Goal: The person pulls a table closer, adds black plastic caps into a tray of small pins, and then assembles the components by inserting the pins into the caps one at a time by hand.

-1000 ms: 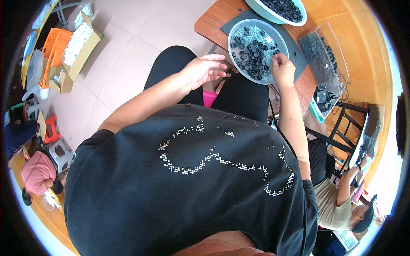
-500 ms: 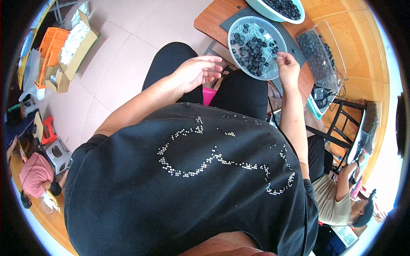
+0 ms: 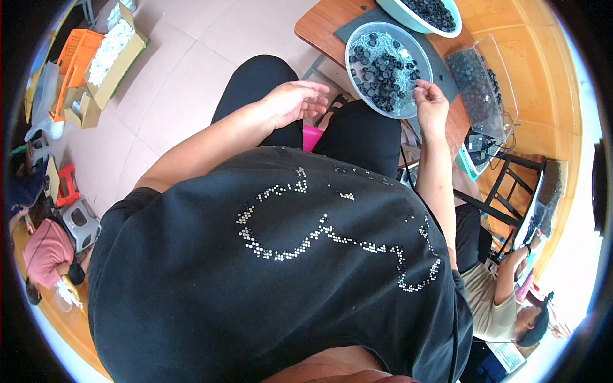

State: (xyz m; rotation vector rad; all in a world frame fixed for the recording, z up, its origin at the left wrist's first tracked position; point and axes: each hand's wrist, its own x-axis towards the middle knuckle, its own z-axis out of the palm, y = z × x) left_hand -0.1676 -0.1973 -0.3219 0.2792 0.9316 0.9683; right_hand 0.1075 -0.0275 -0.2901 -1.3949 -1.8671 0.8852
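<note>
My right hand (image 3: 432, 108) is at the right rim of a round clear plastic bowl (image 3: 352, 59), its thumb and fingers pinched together. Whatever is between those fingertips is too small to make out. Inside the bowl lie many small round black caps (image 3: 381, 80) and a tangle of thin pale blue-green strands (image 3: 403, 75). Over my lap hovers my left hand (image 3: 297, 102), fingers stretched and apart, with nothing in it.
The bowl stands on a dark mat on a brown table (image 3: 319, 29). Behind it is a light green basin (image 3: 415, 24) of black parts; to the right, a clear box (image 3: 476, 80). Cartons (image 3: 121, 64) and an orange crate (image 3: 78, 54) stand left. A co-worker (image 3: 491, 300) sits at right.
The view has shifted slightly. My right hand stays by the bowl's rim with its fingers pinched, and my left hand still hovers open over my lap.
</note>
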